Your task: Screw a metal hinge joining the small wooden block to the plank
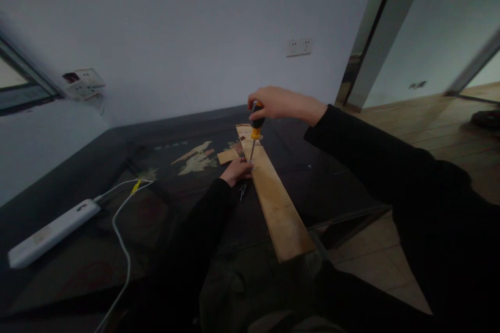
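My right hand [269, 103] is closed around the black and yellow handle of a screwdriver [256, 127], which points down with its shaft nearly upright. The tip meets the left edge of a long wooden board [279, 203], beside the fingers of my left hand [237, 170]. Those left fingers are bent together at the board's edge, around a small shiny piece under the tip; its kind is too small to make out. Several loose screws [242, 191] lie on the dark surface just below my left hand.
A small wooden block [227, 156] and pale torn wood pieces [195, 161] lie left of the board on the dark tabletop [164, 234]. A white power strip [54, 231] with a cable [121, 239] is at the left. The wall [195, 36] stands behind.
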`<state>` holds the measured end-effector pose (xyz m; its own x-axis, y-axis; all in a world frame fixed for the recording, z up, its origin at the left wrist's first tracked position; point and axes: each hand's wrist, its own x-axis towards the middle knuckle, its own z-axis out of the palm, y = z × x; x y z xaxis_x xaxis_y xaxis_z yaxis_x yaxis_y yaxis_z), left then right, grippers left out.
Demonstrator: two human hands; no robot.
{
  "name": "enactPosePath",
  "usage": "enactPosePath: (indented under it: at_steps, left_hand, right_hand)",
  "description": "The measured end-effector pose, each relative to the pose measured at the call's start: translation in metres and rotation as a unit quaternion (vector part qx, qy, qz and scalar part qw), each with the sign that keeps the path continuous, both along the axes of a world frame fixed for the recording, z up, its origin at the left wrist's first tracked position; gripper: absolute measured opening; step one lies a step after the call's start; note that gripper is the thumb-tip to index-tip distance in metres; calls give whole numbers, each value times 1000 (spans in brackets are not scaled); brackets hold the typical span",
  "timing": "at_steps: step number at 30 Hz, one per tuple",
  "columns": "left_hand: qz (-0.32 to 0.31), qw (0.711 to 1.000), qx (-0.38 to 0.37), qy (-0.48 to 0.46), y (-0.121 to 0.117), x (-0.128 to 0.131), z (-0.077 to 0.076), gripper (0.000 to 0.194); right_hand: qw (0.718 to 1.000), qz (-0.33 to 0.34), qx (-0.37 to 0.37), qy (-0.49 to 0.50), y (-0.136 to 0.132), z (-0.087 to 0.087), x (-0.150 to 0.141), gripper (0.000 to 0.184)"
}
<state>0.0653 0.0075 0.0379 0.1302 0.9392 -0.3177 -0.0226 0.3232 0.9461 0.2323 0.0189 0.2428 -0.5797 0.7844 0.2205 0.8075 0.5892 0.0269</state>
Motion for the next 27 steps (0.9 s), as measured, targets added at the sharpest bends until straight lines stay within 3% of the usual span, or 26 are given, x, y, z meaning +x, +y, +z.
enactPosePath:
  at_steps: [3, 10, 18, 27]
  left_hand:
    - [-6, 1000, 0, -4, 0, -1, 0, 22]
    - [-4, 1000, 8, -5, 1, -1, -2, 22]
    - [-1, 1000, -2, -27, -1, -3, 0, 9]
    - [13, 999, -12, -29, 2, -1, -2, 8]
  right_hand:
    - [1000, 8, 12, -8, -1, 0, 0, 35]
    - [991, -100, 93, -6, 2, -16, -11, 51]
    - [988, -100, 113, 12, 8, -23, -6, 49]
    - [990, -101, 102, 12, 2, -19, -7, 47]
